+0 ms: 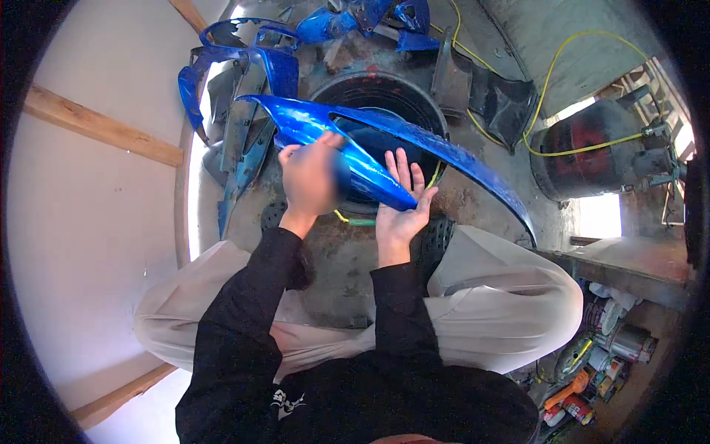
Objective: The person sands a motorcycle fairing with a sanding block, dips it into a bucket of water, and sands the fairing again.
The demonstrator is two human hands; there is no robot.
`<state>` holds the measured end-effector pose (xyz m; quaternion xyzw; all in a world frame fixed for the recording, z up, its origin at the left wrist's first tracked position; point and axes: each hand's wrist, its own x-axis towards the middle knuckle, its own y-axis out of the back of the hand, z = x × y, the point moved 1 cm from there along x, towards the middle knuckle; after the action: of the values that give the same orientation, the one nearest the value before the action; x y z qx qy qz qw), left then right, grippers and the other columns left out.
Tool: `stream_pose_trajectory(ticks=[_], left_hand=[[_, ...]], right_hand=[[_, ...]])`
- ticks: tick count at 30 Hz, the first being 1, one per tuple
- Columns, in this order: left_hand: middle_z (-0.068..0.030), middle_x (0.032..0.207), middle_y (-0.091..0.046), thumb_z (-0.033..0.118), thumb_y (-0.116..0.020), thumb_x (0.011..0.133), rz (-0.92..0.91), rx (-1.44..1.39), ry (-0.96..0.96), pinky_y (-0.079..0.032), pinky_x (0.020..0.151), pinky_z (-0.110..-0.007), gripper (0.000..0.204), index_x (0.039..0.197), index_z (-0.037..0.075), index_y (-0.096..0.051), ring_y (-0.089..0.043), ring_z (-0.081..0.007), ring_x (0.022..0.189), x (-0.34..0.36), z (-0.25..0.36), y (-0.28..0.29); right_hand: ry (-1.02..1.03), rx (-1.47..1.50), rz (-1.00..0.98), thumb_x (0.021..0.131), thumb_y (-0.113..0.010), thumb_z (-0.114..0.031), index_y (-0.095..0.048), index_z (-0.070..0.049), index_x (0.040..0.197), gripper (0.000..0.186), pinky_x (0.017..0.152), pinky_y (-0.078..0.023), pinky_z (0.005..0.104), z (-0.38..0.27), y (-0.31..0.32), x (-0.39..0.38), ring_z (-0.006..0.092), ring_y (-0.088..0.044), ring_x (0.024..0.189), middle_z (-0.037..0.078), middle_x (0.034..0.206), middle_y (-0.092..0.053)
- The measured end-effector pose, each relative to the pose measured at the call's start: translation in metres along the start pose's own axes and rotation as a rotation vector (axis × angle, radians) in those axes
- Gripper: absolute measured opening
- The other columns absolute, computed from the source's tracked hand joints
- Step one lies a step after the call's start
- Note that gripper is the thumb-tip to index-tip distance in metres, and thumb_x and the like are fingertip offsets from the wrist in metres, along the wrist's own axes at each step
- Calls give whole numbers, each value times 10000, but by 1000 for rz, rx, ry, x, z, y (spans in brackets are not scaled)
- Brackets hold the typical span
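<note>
Blue panel (307,122) aslant above black tub (370,89), partly hiding it, long strip curving toward right knee (543,292). Left hand (310,177) back upward, fingertips bent onto panel; blur covers much of hand, cannot tell whether grip is closed. Right hand (401,222) palm up, fingers apart, beneath panel's lower tip. Beyond tub, blue parts (325,26); at right, tank (588,148), yellow hose (551,81) crossing it.

One panel (296,122) spans above the bucket (373,87). From the bucket, several parts (279,70) lie at ten o'clock, more pieces (370,16) at twelve, a tank (577,152) at three, tools (574,388) between four and five.
</note>
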<state>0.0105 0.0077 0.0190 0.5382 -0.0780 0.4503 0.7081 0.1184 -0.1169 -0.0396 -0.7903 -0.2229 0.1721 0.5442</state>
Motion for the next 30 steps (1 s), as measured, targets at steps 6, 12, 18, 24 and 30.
stream_pose_trajectory(ticks=[6,12,18,24,30], left_hand=[[-83,1247,-727,119,-579,988,-141,-329,-226,-400,967,-417,215,1145,65,-717,-671,-206,1167,-43,75,-18],[-55,1174,-752,79,-489,1042,-40,-63,-18,-372,967,-430,247,1134,64,-717,-689,-186,1132,-6,30,-8],[-45,1203,-736,119,-603,954,-114,-263,-311,-412,933,-438,113,991,77,-701,-681,-161,1128,-50,87,-24],[-27,1191,-735,122,-527,1026,-24,143,-70,-390,922,-414,215,1150,81,-698,-680,-187,1040,0,-8,0],[-43,1157,-738,117,-594,968,-41,-44,-175,-455,911,-432,179,1095,75,-713,-592,-314,919,-19,45,-14]], right_hand=[[7,-99,-103,1062,-348,-596,-536,17,1337,697,1229,-239,604,-2,3,3,508,-375,1451,317,1566,-390],[-25,16,-44,1067,-349,-582,-507,23,1409,713,1240,-223,592,-6,4,-1,502,-344,1471,302,1579,-379],[-91,81,-101,1071,-308,-588,-454,41,1463,755,1253,-192,582,-1,8,3,494,-330,1480,287,1594,-364],[-81,-8,-3,1061,-313,-610,-426,64,1479,801,1250,-222,559,-6,-6,-6,459,-346,1485,274,1599,-364],[-47,-78,-17,1060,-306,-616,-437,66,1469,806,1238,-250,564,-7,0,-1,458,-372,1471,282,1590,-378]])
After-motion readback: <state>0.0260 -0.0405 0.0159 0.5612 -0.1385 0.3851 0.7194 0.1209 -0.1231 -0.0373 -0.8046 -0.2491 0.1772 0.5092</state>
